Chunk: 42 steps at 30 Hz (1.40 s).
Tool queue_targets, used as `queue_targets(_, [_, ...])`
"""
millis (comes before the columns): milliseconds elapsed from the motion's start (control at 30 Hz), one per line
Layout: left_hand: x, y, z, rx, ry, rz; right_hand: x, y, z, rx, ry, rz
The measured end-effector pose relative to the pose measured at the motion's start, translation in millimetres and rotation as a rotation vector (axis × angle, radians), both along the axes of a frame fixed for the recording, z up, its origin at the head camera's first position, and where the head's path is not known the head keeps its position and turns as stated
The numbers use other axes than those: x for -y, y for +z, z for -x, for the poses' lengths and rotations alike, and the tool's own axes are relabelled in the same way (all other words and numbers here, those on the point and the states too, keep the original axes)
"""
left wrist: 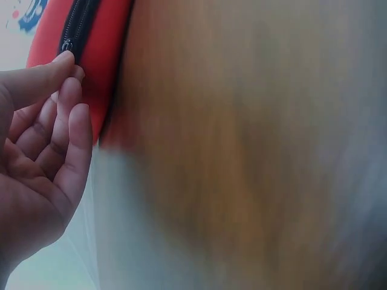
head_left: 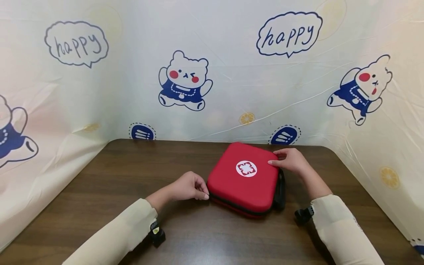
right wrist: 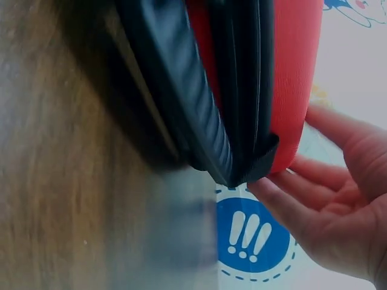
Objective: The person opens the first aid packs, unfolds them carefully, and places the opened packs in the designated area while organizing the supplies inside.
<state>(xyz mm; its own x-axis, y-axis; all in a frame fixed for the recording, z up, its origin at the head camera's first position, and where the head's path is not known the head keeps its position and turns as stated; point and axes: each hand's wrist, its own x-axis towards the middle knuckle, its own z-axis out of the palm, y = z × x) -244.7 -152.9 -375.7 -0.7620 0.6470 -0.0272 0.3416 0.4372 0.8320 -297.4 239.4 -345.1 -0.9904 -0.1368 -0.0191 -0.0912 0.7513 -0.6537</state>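
A red zippered first-aid case (head_left: 238, 191) with a round white emblem lies flat and turned at an angle on the brown table. At its near left corner my left hand (head_left: 188, 187) pinches the zipper pull (left wrist: 68, 46) between thumb and index finger; the other fingers curve loosely. The black zipper (left wrist: 78, 21) looks closed above the pull. My right hand (head_left: 292, 160) holds the far right corner, thumb on the lid and fingers at the side. Below that hand, a black carry handle (right wrist: 181, 78) sticks out from the right side of the case.
The wooden table (head_left: 132, 162) extends on both sides of the case. A printed curtain (head_left: 232, 88) with bears and speech bubbles hangs around its back and sides. Black wrist cameras (head_left: 157, 235) sit below both sleeves, close to the tabletop.
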Motion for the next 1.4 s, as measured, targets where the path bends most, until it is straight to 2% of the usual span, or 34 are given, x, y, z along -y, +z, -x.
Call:
queue_targets(133, [-10.2,-1.7,-11.6,0.027,-0.042,-0.012,4,-5.4,2.5,0.080,0.115,0.053])
queue_targets(200, [-13.6,-2.7,-16.6,0.033,-0.051,-0.018,6,-7.2,3.7,0.109,0.143,0.072])
queue_targets(333, [-15.7,-3.3,-23.0,0.037,-0.050,-0.025,8,-8.6,6.9,0.129,0.175,0.077])
queue_targets(467, [-11.2,-0.6,-24.6,0.026,-0.038,-0.022,10,-9.0,9.6,0.124,0.199,0.058])
queue_targets(667, [4.1,3.5,-15.6,-0.033,-0.017,0.008,10,-9.3,10.5,0.127,0.206,0.055])
queue_targets(900, [12.8,0.5,4.2,-0.083,0.099,0.030,9,-10.0,9.3,0.126,0.215,0.072])
queue_targets(1033, [10.1,-1.4,11.7,-0.109,0.123,0.027,10,-10.8,8.9,0.132,0.237,0.089])
queue_targets(1233, [7.5,-1.5,12.5,-0.110,0.136,0.039,11,-9.7,9.2,0.124,0.246,0.075])
queue_targets(1400, [6.8,-0.8,11.5,-0.100,0.119,0.049,12,-8.6,6.0,0.083,0.229,0.012])
